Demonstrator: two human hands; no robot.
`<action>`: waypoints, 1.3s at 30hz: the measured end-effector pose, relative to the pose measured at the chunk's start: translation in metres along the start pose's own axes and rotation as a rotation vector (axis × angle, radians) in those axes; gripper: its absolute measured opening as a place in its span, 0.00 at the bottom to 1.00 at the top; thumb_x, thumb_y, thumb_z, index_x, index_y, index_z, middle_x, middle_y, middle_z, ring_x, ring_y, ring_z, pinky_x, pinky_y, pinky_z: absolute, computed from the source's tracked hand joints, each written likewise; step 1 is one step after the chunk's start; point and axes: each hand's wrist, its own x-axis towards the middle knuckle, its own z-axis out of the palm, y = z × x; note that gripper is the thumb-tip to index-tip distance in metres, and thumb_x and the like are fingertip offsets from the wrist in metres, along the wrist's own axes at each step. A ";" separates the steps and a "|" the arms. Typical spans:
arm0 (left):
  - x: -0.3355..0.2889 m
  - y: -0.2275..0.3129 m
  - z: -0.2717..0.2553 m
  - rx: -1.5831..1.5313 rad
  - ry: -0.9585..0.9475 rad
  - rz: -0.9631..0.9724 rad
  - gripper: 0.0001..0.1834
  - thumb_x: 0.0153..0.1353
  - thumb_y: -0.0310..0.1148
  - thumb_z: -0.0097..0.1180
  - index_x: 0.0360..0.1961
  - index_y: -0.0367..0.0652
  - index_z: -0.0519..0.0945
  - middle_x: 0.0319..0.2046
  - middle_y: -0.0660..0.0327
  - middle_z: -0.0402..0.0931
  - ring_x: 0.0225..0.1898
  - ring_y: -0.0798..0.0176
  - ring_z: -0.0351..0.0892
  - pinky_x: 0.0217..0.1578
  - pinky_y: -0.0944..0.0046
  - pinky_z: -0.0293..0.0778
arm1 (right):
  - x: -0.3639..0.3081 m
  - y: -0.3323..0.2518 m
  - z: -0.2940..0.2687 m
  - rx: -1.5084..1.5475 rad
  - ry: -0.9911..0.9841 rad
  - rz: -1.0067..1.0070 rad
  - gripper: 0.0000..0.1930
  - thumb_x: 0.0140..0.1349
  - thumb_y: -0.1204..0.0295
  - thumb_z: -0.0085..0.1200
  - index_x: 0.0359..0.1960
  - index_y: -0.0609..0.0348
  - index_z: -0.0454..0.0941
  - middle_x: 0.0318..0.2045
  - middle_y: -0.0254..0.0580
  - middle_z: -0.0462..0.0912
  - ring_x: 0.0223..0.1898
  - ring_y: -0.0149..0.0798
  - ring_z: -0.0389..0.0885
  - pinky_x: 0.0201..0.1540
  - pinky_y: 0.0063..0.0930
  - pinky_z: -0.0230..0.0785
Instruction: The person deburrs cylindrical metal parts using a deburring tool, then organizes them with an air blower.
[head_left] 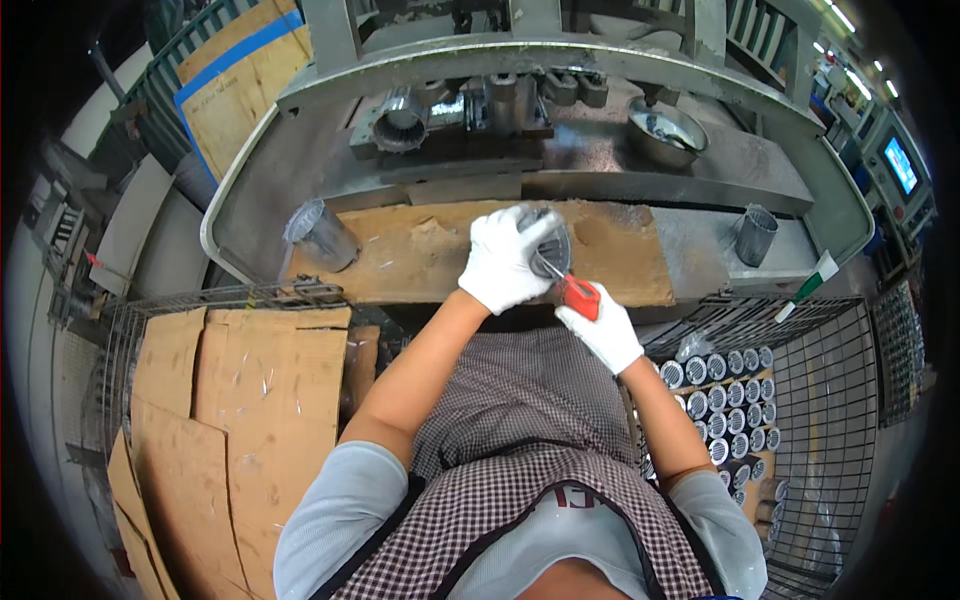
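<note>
In my gloved left hand (503, 258) is a grey metal cylinder (556, 243), its open end tilted toward me over the cardboard-covered bench edge. My gloved right hand (607, 337) is closed round a red-handled hand tool (581, 297) with a thin metal shaft. The shaft's tip meets the cylinder at its rim or just inside; the glove partly hides the spot. A similar ribbed metal cylinder (324, 238) leans on the cardboard (410, 258) to the left. Another cylinder (757, 236) stands at the bench's right.
Ahead is a machine fixture holding a cylinder (400, 122), with a metal bowl (667, 135) to its right. A wire basket (820, 400) at right holds rows of finished-looking cylinders (718, 400). Cardboard sheets (265, 390) cover the left basket. A green-handled tool (808, 287) rests on the right basket's rim.
</note>
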 end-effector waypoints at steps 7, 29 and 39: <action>-0.019 -0.002 -0.009 -0.074 0.172 0.031 0.36 0.29 0.41 0.73 0.47 0.49 0.78 0.43 0.51 0.75 0.41 0.45 0.76 0.42 0.50 0.74 | -0.008 -0.010 -0.009 -0.184 -0.030 -0.057 0.29 0.59 0.52 0.60 0.56 0.57 0.70 0.37 0.58 0.83 0.40 0.58 0.84 0.43 0.43 0.74; -0.049 -0.031 0.003 -0.206 0.400 -0.069 0.45 0.31 0.45 0.79 0.52 0.47 0.69 0.49 0.46 0.72 0.51 0.41 0.75 0.51 0.48 0.72 | -0.003 -0.038 -0.055 -0.285 0.049 -0.047 0.26 0.56 0.49 0.62 0.46 0.57 0.79 0.32 0.51 0.85 0.35 0.45 0.86 0.42 0.35 0.75; -0.081 -0.100 -0.017 -0.531 0.368 -0.624 0.38 0.63 0.36 0.61 0.69 0.36 0.58 0.64 0.45 0.63 0.63 0.51 0.67 0.63 0.57 0.63 | 0.022 0.113 -0.253 -0.706 0.904 0.204 0.28 0.56 0.47 0.62 0.48 0.58 0.80 0.45 0.46 0.83 0.45 0.46 0.82 0.50 0.34 0.72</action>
